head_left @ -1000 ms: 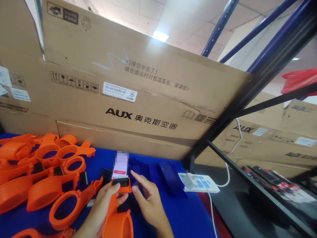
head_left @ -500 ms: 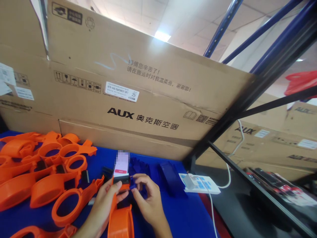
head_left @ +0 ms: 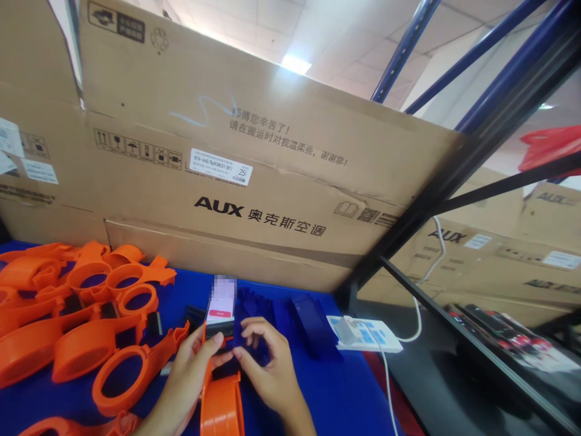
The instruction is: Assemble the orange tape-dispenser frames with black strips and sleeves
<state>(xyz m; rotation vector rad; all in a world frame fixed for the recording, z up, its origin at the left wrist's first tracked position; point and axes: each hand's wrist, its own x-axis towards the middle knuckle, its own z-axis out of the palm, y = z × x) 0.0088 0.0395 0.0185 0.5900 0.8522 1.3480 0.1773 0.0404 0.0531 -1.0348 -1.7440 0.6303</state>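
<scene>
My left hand [head_left: 193, 366] is closed around an orange plastic ring part [head_left: 222, 406], its wide ring hanging low and its arm pointing up. A black block [head_left: 219, 330] sits at the upper end of that part, under my left thumb. Just right of it, my right hand [head_left: 270, 366] has thumb and index finger drawn together around a small dark blue plastic piece [head_left: 241, 340], partly hidden and hard to tell from the blue surface. Directly behind the black block lies a phone [head_left: 221, 301] with a lit screen.
Several orange ring parts [head_left: 120, 378] are heaped at left on the blue table [head_left: 336, 399]. Dark blue plastic pieces [head_left: 313, 327] lie behind my right hand. A white power strip [head_left: 385, 342] with cables is at right. A large cardboard box [head_left: 272, 194] forms the back wall.
My right fingertips have shifted slightly left and down beside the black block, and the blue piece shows less clearly. My left hand keeps its hold on the orange part.
</scene>
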